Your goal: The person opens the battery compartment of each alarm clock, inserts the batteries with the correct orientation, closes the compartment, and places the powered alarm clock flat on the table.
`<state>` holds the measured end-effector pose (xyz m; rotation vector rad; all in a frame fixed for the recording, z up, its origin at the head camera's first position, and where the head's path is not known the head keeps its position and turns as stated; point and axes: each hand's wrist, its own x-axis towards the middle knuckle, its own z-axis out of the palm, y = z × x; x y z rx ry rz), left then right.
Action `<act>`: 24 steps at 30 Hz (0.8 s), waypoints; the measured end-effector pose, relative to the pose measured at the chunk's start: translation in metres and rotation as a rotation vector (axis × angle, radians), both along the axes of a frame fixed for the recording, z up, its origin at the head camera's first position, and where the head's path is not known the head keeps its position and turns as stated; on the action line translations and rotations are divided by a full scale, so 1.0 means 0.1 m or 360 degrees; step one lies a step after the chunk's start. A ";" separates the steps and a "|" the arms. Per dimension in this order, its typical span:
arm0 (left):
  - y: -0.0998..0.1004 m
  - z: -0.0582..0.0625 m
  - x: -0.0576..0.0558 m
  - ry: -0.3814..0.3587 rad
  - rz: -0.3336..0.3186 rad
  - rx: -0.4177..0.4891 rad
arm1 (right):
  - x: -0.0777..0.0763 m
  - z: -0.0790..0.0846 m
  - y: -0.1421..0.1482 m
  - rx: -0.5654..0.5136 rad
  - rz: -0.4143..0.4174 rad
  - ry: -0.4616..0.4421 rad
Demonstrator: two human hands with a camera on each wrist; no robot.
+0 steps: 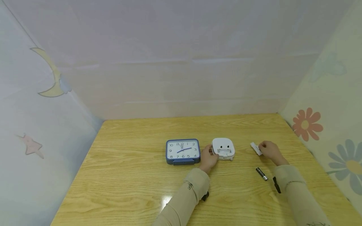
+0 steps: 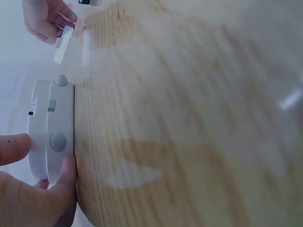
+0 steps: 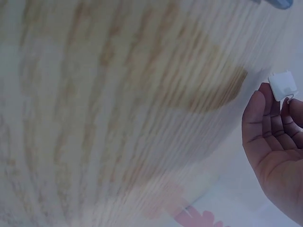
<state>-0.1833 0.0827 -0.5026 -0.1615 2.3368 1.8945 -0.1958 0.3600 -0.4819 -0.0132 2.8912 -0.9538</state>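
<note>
A small white clock (image 1: 223, 143) with rounded corners lies back side up, its battery slot uncovered and two dark knobs showing. My left hand (image 1: 208, 159) holds it by its left side. The left wrist view shows the clock (image 2: 65, 116) edge-on, with two round feet and the thumb and fingers of the left hand (image 2: 33, 201) against it. Off to the right, my right hand (image 1: 270, 151) pinches a white battery cover (image 1: 255, 148); the right wrist view has this cover (image 3: 283, 85) at the fingertips. A black and silver battery (image 1: 262, 174) lies nearer me, below the right hand.
A blue-framed clock (image 1: 183, 151) lies face up just left of the left hand. The wooden table (image 1: 127, 175) meets pale fabric walls at the back and sides, with a moon and flowers printed on them.
</note>
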 end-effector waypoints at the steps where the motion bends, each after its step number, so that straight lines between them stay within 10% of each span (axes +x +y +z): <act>1: 0.00 0.00 0.00 0.0006 -0.0003 -0.0002 | 0.00 -0.01 0.01 -0.0001 0.0004 -0.0004; 24: 0.00 -0.02 -0.02 0.0006 -0.0003 0.0030 | 0.02 -0.02 -0.05 -0.0001 -0.0098 -0.0148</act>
